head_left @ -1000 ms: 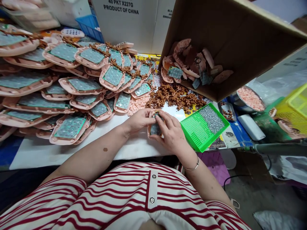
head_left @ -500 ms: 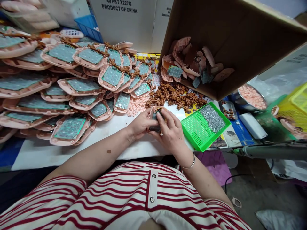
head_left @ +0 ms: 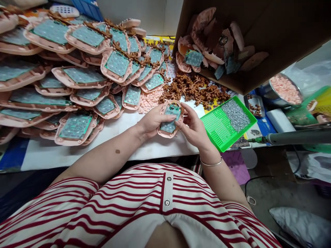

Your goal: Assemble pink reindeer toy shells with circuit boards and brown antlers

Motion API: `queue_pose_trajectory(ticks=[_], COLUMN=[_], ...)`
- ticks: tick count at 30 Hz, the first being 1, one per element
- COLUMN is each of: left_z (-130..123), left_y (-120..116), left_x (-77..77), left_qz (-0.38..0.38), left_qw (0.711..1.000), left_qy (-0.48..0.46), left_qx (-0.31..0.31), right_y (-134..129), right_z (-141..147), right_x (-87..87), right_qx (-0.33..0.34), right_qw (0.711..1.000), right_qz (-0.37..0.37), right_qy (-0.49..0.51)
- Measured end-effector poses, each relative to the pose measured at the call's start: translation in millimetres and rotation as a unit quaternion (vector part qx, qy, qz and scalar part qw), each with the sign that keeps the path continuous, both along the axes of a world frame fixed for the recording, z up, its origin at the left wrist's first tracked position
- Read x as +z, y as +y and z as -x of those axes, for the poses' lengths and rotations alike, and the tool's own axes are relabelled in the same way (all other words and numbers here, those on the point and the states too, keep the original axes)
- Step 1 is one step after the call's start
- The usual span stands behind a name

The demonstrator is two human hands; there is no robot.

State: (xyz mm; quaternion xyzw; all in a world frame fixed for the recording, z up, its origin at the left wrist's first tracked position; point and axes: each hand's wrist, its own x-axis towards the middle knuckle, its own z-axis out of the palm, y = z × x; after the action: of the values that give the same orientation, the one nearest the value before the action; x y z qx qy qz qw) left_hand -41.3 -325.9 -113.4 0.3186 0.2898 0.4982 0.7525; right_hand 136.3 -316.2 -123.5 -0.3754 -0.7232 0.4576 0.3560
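My head-camera view showed a pink shell [head_left: 168,126] held over the near side of the white tabletop [head_left: 38,155]. The person's left hand [head_left: 152,122] gripped its left side, thumb across the circuit board [head_left: 172,110]; the right hand [head_left: 195,127] gripped the right edge between thumb and fingers. Stacked shells [head_left: 76,129] rose at left, brown pieces [head_left: 191,86] lay beyond, and a green tray [head_left: 217,124] of silvery bits [head_left: 236,115] sat at right.
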Motion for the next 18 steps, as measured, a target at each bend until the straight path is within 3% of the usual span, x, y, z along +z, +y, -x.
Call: queue_pose_trajectory(ticks=[5, 12, 15, 17, 18], left_z=[0, 0, 2, 4, 4], left_y=[1, 2, 0, -2, -3], left_x=[-5.4, -7.2, -4.5, -2.3, -1.2], left_qz=[0.0, 0.003, 0.002, 0.004, 0.006], left_qw=[1.0, 1.0, 0.999, 0.998, 0.998], left_qy=[0.002, 0.019, 0.043, 0.057, 0.062], left_qx=[-0.001, 0.007, 0.001, -0.009, -0.015], right_y=[-1, -1, -6, -14, -20], right_z=[1, 7, 2, -17, -34], right_x=[-4.0, -10.1, -4.2, 8.0, 16.5], right_qx=[-0.017, -0.023, -0.059, -0.134, -0.185], right_qw=[0.999, 1.0, 0.988, 0.946, 0.908], right_qz=[0.034, 0.006, -0.119, -0.265, -0.343], right_qy=[0.016, -0.02, -0.084, -0.132, -0.15])
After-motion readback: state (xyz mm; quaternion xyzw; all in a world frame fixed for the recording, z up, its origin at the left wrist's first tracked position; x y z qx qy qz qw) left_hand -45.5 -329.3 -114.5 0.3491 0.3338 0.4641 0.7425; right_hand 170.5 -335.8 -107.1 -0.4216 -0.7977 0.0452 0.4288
